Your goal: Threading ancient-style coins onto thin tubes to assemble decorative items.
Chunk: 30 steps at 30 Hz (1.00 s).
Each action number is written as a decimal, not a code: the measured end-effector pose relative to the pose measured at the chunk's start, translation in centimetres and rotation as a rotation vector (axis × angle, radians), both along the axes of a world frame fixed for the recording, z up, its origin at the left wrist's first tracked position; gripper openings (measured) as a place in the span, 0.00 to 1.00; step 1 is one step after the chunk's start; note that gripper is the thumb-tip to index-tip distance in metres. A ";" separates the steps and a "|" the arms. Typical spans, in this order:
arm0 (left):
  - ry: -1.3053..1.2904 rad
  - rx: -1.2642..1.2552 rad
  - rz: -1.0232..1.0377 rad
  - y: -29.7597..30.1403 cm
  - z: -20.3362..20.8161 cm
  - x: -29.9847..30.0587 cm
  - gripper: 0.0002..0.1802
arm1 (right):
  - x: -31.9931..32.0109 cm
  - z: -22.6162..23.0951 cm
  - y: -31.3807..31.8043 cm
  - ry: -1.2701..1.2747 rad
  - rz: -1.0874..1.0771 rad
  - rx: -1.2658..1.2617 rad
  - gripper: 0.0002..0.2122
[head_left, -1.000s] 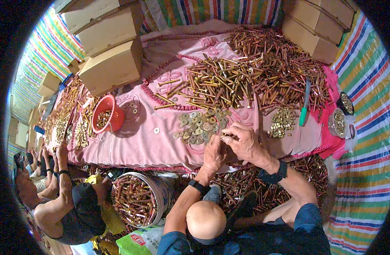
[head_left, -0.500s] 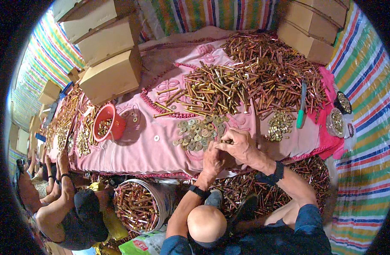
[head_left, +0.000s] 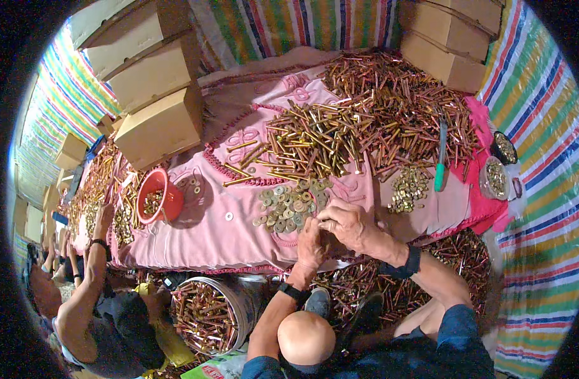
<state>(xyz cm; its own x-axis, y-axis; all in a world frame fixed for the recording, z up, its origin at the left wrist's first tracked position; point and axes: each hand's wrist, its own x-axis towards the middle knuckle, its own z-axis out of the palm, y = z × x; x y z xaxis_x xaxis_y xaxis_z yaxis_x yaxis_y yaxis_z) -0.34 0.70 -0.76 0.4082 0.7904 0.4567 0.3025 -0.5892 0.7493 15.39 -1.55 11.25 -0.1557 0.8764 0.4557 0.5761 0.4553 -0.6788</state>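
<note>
Both of my hands meet at the near edge of the pink cloth (head_left: 169, 243), just in front of a pile of flat round washers (head_left: 289, 211). My left hand (head_left: 312, 245) is closed, its fingertips against those of my right hand (head_left: 347, 226). The right one is bent into a pinch. Whatever small thing lies between the fingers is hidden by them. Beyond the washers spreads a big heap of long brass-coloured bolts (head_left: 321, 142). A small pile of nuts (head_left: 408, 189) lies to the right of my right hand.
A green-handled tool (head_left: 440, 174) lies beside the nuts, near two small tubs (head_left: 495, 178). A red bucket (head_left: 174, 203) stands left; a white bucket of bolts (head_left: 244, 309) stands below the edge. Cardboard boxes (head_left: 160, 129) are stacked behind. A co-worker's arm (head_left: 90, 278) reaches in at left.
My joined hands have come slightly nearer to me, the right one lowering a little off the washer pile. At left, the co-worker's arm has reached farther forward. The whole view has shifted slightly.
</note>
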 end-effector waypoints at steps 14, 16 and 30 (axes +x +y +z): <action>0.017 0.064 -0.013 0.2 0.9 0.0 0.24 | -0.9 1.4 -1.2 0.067 -0.111 -0.119 0.09; 0.009 0.072 -0.006 0.0 1.1 0.1 0.23 | -0.3 -0.7 -0.2 -0.014 -0.012 -0.006 0.10; -0.002 -0.025 0.162 -0.7 2.0 0.1 0.10 | 6.1 0.0 -1.3 0.388 -0.109 -0.738 0.16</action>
